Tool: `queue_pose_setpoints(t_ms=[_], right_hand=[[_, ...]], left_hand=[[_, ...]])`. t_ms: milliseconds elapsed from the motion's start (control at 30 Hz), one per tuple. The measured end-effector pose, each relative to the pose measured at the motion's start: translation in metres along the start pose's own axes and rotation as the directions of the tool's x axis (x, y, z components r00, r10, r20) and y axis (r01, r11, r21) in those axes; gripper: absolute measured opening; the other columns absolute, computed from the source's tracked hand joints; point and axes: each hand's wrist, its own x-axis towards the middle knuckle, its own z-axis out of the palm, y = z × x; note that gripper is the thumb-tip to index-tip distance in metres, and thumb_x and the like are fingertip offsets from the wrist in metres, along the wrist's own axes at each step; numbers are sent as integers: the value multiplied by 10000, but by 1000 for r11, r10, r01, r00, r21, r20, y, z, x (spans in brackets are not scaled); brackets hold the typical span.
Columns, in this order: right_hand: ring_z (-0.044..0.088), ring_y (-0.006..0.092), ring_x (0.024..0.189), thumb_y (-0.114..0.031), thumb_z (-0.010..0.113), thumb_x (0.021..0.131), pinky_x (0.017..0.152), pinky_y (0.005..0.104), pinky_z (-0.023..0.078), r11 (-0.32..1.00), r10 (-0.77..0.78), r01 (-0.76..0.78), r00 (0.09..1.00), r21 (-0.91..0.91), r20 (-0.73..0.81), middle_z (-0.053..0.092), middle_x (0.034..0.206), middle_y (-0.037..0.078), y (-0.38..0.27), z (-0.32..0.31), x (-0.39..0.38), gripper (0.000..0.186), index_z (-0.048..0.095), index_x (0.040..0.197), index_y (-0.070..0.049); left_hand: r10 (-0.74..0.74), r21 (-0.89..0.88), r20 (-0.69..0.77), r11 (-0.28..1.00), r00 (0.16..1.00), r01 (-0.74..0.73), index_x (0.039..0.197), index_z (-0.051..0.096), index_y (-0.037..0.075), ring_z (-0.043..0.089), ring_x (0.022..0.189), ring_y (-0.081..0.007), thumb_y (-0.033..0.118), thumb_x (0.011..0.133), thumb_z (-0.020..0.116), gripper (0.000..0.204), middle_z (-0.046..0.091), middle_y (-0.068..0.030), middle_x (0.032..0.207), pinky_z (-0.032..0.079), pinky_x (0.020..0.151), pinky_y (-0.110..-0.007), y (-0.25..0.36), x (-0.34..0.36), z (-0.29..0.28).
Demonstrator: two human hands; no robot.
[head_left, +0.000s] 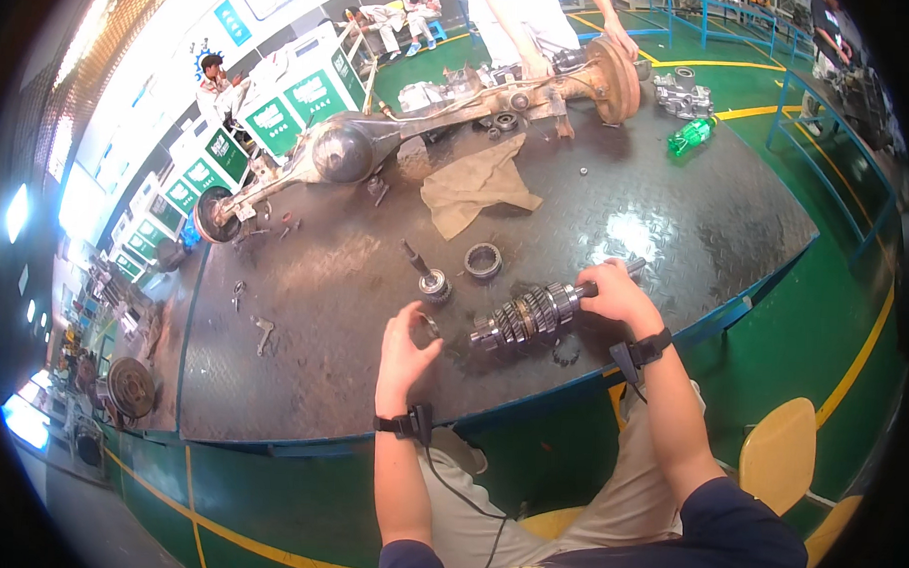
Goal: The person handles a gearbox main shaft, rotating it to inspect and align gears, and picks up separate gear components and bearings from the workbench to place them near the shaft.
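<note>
A gear shaft (525,319) with several toothed gears lies on the dark metal table in front of me. My right hand (619,293) is closed around its bare right end. To the left of the shaft, my left hand (404,354) curls its fingers and thumb about a thin metal ring (431,326), which shows only partly. Just beyond that hand lies a short shaft with a gear (433,284) on its near end. A toothed ring (483,260) sits to its right. Below the gear shaft is a small dark ring-shaped part (565,352).
A long vehicle axle (344,148) spans the far side, where another person's hands (535,65) rest on it. A brown cloth (478,192), a green bottle (690,137) and a metal housing (682,95) lie on the table (311,379). A yellow chair (777,451) stands at right.
</note>
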Motion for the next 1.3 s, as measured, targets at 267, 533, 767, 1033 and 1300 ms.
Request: queue_pose_setpoints(t_ms=[267,533,767,1033,1300], right_hand=[[693,304,944,-162,779,731,1188,508,313,999,45,-44,998,25,-40,733,883,102,-11,-1,-5,231,731,941,-78],[658,292,955,-127,772,732,1182,450,319,996,77,-77,997,33,3,730,893,97,-8,0,-5,258,729,982,-81],[697,281,969,-113,760,730,1180,465,326,994,26,-11,991,112,-129,745,939,89,-8,-1,-1,320,724,1047,-88],[677,298,1045,-94,742,742,1187,471,327,999,30,-29,995,13,-95,738,969,92,-23,-5,-9,339,722,1080,-87],[635,302,1069,-86,720,798,1182,438,317,1000,11,-12,999,-18,-51,728,1031,104,-26,-6,-12,281,697,1078,-61]], left_hand=[[-257,57,-392,952,883,302,1322,659,22,653,1141,-342,148,725,880,649,723,-167,1163,532,1017,-444,-48,15,1],[-395,39,-142,914,908,404,1237,739,-20,725,1098,-371,223,715,872,591,766,-229,1138,568,986,-432,-38,11,-3],[-302,76,-307,938,903,339,1151,762,-52,766,1010,-372,213,711,881,527,783,-234,1040,593,932,-424,-31,19,8],[-402,39,-315,900,860,435,1213,745,-26,721,1068,-365,222,729,899,565,764,-222,1128,566,981,-438,-45,39,12],[-385,59,-214,912,898,406,1221,751,1,703,1104,-375,200,724,903,557,762,-210,1155,558,1002,-435,-49,44,13]])
